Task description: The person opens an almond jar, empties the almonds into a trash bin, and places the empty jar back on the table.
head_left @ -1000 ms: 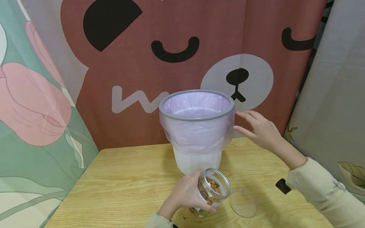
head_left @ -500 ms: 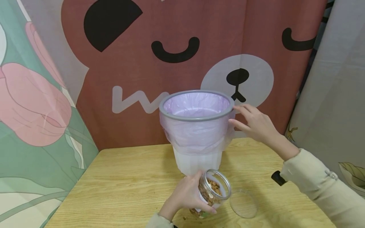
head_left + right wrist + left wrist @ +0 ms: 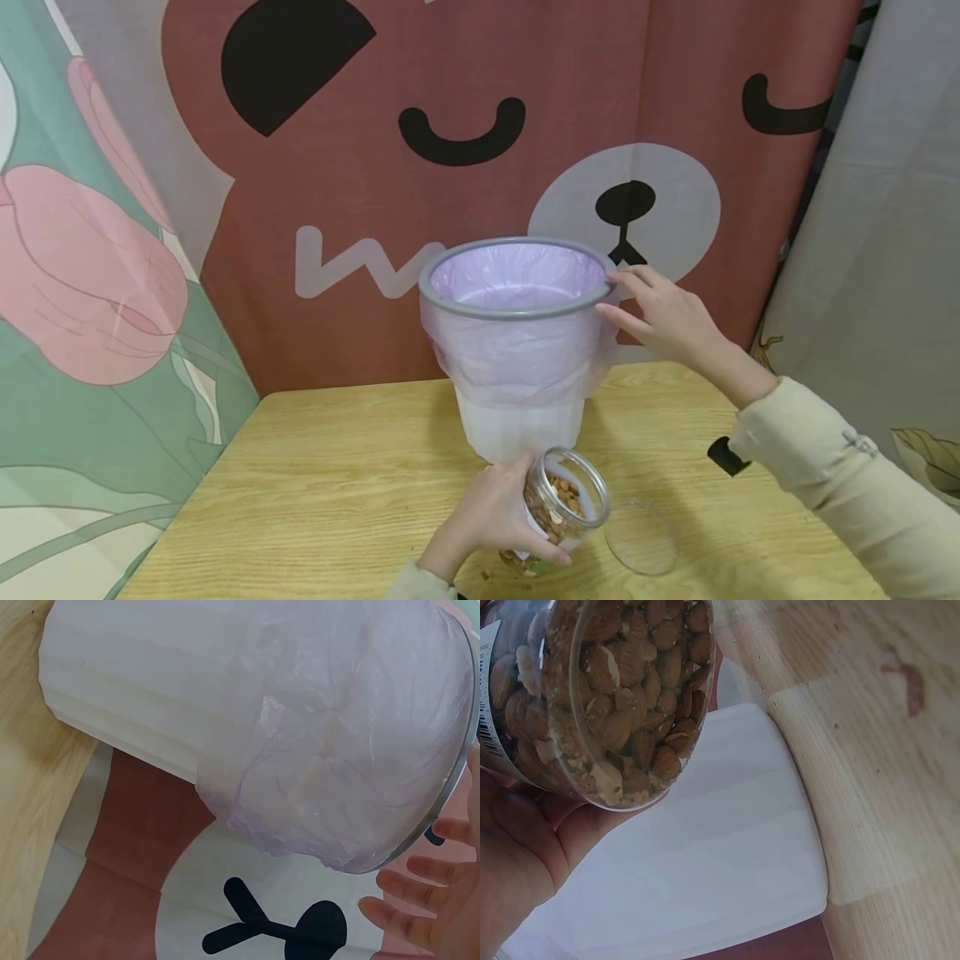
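Observation:
My left hand [image 3: 487,508] grips a clear jar [image 3: 558,521] of almonds around its side. The jar has no lid on and tilts to the right; its base and a barcode label [image 3: 495,712] face the left wrist camera. Behind it stands a white trash bin [image 3: 517,429] with a pale purple trash bag [image 3: 517,358] folded over its top. A grey ring [image 3: 517,314] circles the bin's mouth. My right hand [image 3: 671,321] is at the ring's right side, fingers spread and loosely bent; whether the fingertips touch the ring is hard to tell.
A clear round lid [image 3: 641,537] lies on the wooden table [image 3: 315,483], right of the jar. Small dark crumbs [image 3: 486,575] dot the wood near the jar's base. A printed curtain [image 3: 337,333] hangs behind the table.
My right hand has moved left and slightly up, closer to the bin's rim. The left hand and the jar have hardly shifted, and the bin stays in place.

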Action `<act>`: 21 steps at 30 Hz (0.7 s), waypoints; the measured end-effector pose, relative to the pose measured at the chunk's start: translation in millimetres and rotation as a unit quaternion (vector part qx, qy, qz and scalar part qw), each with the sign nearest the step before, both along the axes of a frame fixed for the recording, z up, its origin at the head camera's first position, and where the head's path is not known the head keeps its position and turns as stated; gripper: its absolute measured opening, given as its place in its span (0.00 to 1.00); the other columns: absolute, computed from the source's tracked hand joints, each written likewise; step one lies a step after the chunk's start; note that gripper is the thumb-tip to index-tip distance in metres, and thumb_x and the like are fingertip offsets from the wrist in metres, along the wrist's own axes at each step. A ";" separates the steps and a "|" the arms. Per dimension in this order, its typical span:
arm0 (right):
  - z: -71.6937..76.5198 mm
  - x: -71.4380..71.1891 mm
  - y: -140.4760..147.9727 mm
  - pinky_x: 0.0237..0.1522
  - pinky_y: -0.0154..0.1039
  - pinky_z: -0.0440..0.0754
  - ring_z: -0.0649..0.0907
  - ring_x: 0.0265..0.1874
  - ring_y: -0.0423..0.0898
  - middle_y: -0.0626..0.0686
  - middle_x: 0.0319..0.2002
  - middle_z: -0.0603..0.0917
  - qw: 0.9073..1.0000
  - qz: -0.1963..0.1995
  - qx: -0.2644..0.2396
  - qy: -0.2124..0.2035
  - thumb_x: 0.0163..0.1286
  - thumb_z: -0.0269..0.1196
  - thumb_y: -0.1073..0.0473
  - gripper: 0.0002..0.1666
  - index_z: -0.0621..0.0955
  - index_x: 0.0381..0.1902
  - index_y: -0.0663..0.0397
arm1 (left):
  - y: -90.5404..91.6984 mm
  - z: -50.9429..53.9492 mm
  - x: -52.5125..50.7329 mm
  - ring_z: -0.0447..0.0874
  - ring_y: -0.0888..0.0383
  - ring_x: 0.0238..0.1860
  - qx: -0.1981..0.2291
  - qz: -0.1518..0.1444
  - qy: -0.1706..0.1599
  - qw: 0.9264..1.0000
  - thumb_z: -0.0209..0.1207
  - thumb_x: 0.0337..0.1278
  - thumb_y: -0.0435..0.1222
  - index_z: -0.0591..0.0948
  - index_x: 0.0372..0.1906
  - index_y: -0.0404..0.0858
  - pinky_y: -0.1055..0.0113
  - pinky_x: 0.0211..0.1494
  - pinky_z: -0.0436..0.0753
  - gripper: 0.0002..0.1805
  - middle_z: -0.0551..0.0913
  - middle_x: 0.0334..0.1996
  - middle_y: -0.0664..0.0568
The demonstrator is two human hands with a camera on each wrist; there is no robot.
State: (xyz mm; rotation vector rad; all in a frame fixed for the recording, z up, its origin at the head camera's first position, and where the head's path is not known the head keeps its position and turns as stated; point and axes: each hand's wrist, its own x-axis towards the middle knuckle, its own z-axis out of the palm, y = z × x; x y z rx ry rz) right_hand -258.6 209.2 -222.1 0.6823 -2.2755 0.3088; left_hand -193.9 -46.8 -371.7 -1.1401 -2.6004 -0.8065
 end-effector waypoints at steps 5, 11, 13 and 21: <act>3.7 -1.2 -2.9 0.24 0.48 0.76 0.79 0.37 0.54 0.60 0.50 0.72 1.000 -0.002 0.007 -0.013 0.63 0.57 0.46 0.28 0.72 0.54 0.59 | 0.1 -0.3 0.2 0.73 0.70 0.29 0.001 -0.003 0.003 1.000 0.71 0.16 0.60 0.67 0.52 0.44 0.77 0.30 0.73 0.48 0.76 0.32 0.61; 5.2 -4.1 -6.1 0.22 0.43 0.76 0.80 0.31 0.48 0.57 0.43 0.74 1.000 0.004 0.010 -0.014 0.62 0.57 0.47 0.26 0.73 0.50 0.60 | 0.3 -0.4 -0.4 0.74 0.70 0.31 0.003 -0.005 0.004 1.000 0.71 0.16 0.60 0.66 0.53 0.43 0.77 0.31 0.73 0.49 0.77 0.34 0.60; 5.4 -4.1 -6.8 0.22 0.42 0.76 0.80 0.31 0.47 0.56 0.43 0.74 1.000 0.004 0.010 -0.018 0.62 0.57 0.47 0.26 0.74 0.49 0.60 | 0.4 -0.5 -0.5 0.74 0.70 0.31 0.004 -0.006 0.006 1.000 0.71 0.17 0.60 0.67 0.53 0.43 0.77 0.31 0.73 0.49 0.77 0.34 0.60; 7.9 -2.9 -7.7 0.23 0.42 0.76 0.79 0.33 0.48 0.55 0.41 0.74 0.999 0.001 0.009 -0.033 0.63 0.56 0.46 0.23 0.74 0.46 0.58 | 0.4 -1.4 -0.4 0.73 0.70 0.31 0.008 -0.010 0.010 1.000 0.71 0.16 0.60 0.67 0.53 0.42 0.78 0.32 0.73 0.49 0.77 0.34 0.61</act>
